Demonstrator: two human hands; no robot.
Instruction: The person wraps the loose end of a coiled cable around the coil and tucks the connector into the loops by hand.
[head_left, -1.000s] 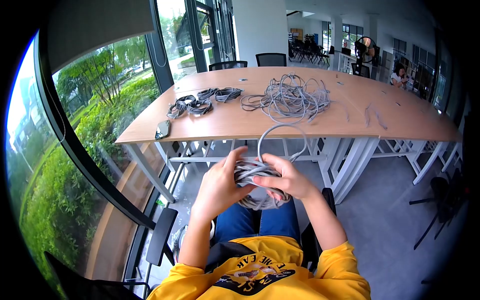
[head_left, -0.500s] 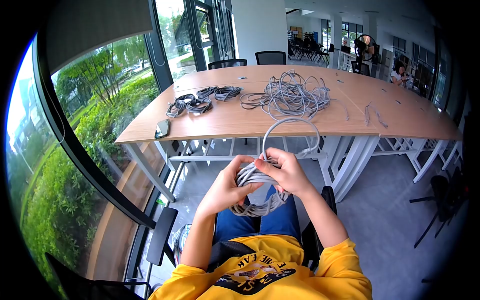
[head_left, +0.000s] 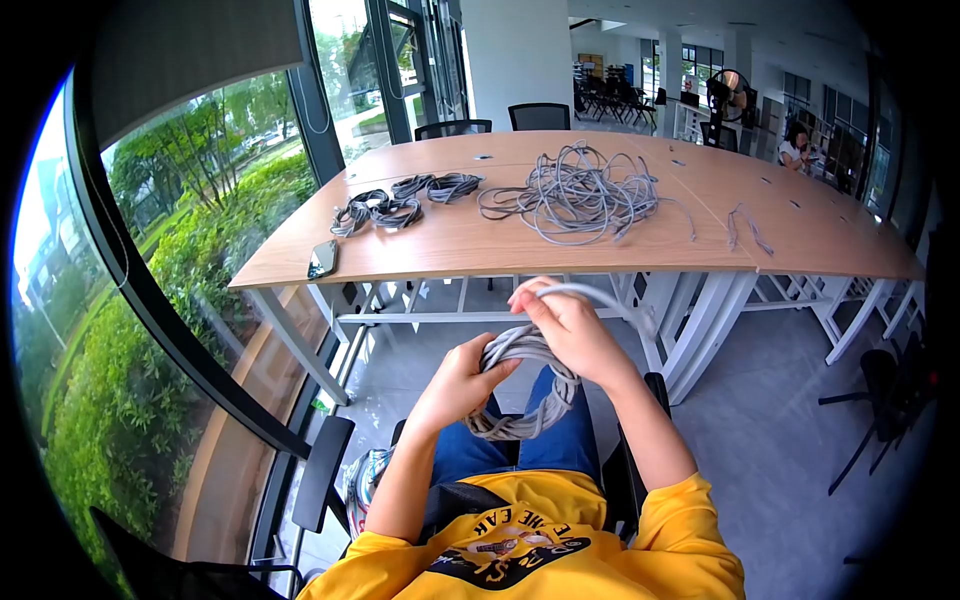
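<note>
A coil of grey cable (head_left: 553, 410) hangs above my lap, wound into a thick ring. My left hand (head_left: 462, 380) is closed round the left side of the ring, thumb across its front. At the upper right of the ring, my right hand (head_left: 562, 330) pinches the cable's loose end (head_left: 590, 292) between thumb and fingers. That end arcs off to the right, its tip blurred by motion. On the table (head_left: 420, 255) in front of me lies a large tangled heap of grey cable (head_left: 590, 195).
Several tied cable bundles (head_left: 395, 212) lie left on the table, with a phone (head_left: 323, 259) near its front edge. A short cable piece (head_left: 750, 230) is at the right. Chair armrests flank me; windows stand to the left. Another person (head_left: 793, 150) sits far right.
My right hand has risen off the coil, drawing the loose end up and to the right. The standing loop of cable has become a low arc. My left hand keeps its hold.
</note>
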